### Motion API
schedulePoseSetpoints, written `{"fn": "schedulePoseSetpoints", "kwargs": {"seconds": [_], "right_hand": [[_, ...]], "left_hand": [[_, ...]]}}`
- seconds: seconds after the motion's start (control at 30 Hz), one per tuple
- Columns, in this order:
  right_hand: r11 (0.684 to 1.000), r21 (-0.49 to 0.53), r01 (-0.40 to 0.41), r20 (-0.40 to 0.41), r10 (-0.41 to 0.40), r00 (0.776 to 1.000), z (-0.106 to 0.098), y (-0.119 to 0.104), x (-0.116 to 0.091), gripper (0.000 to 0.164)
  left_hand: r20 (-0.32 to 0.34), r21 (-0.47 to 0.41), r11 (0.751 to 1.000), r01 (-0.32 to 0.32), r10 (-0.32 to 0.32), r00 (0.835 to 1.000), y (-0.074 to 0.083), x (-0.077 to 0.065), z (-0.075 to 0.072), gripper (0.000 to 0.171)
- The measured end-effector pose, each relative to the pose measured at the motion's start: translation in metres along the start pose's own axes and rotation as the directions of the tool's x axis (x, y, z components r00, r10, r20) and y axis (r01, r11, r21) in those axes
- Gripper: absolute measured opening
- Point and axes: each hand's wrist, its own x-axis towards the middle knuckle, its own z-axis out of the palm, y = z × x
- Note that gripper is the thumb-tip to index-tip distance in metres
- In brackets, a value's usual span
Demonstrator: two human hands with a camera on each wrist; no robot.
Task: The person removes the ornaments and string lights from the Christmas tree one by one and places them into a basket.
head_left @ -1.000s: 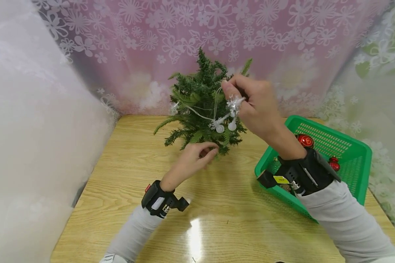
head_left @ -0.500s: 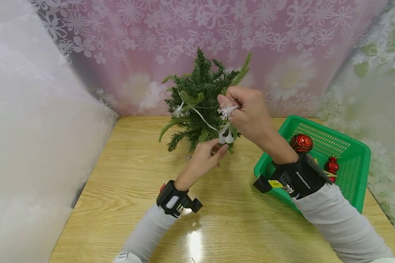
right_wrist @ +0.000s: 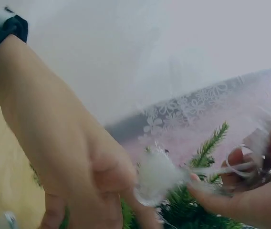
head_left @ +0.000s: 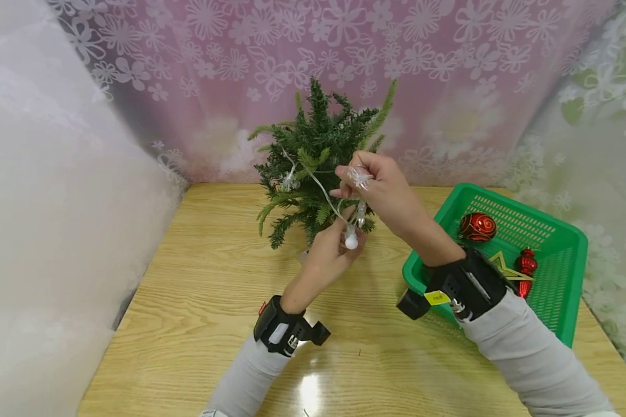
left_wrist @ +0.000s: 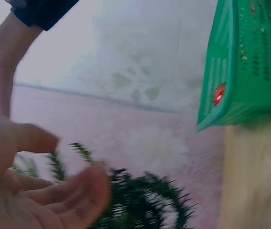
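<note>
A small green Christmas tree [head_left: 318,127] stands at the back of the table, with a clear cord of string lights [head_left: 320,188] draped over its front branches. My right hand [head_left: 388,191] holds a bunched part of these lights at the tree's right side. One round white bulb [head_left: 351,240] dangles below, overlapping my left hand [head_left: 326,252] in the head view. The left hand is at the low front branches, its fingers loosely curved and apart from the thumb in the left wrist view. Close up, the right wrist view shows a blurred white bulb [right_wrist: 157,179] between both hands.
To the right stands a green plastic basket [head_left: 532,209]. Inside are a red ball ornament [head_left: 477,226], a gold star [head_left: 503,267] and a red finial-shaped ornament [head_left: 526,262]. A pink flowered curtain [head_left: 229,98] hangs behind the tree.
My right hand has come down and slightly left with the bunched lights. The left hand has moved right and is now under the hanging bulb. The branches have shifted a little.
</note>
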Motion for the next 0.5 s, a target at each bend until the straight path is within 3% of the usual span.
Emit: {"fn": "schedulePoseSetpoints", "kwargs": {"seconds": [0.13, 0.27, 0.37, 0.43, 0.5], "right_hand": [[0.981, 0.19, -0.03, 0.022, 0.026, 0.999, 0.003, 0.006, 0.002, 0.033], [0.973, 0.225, -0.052, 0.016, 0.049, 0.999, 0.002, 0.012, 0.006, 0.023], [0.97, 0.21, -0.122, 0.033, 0.117, 0.993, 0.002, 0.017, 0.008, 0.013], [0.973, 0.133, -0.186, 0.048, 0.182, 0.982, 0.003, 0.021, 0.009, 0.005], [0.97, 0.029, -0.243, 0.068, 0.24, 0.968, 0.005, 0.024, 0.01, 0.021]], "left_hand": [[0.053, 0.071, 0.997, -0.036, 0.033, 0.998, 0.009, -0.02, -0.016, 0.05], [0.041, 0.162, 0.983, -0.087, 0.082, 0.996, 0.015, -0.032, -0.038, 0.023], [-0.032, 0.204, 0.975, -0.09, 0.099, 0.995, 0.017, -0.037, -0.057, 0.021], [-0.113, 0.23, 0.97, -0.083, 0.111, 0.987, 0.019, -0.039, -0.069, 0.019], [-0.211, 0.25, 0.967, -0.058, 0.113, 0.971, 0.022, -0.04, -0.081, 0.018]]}}
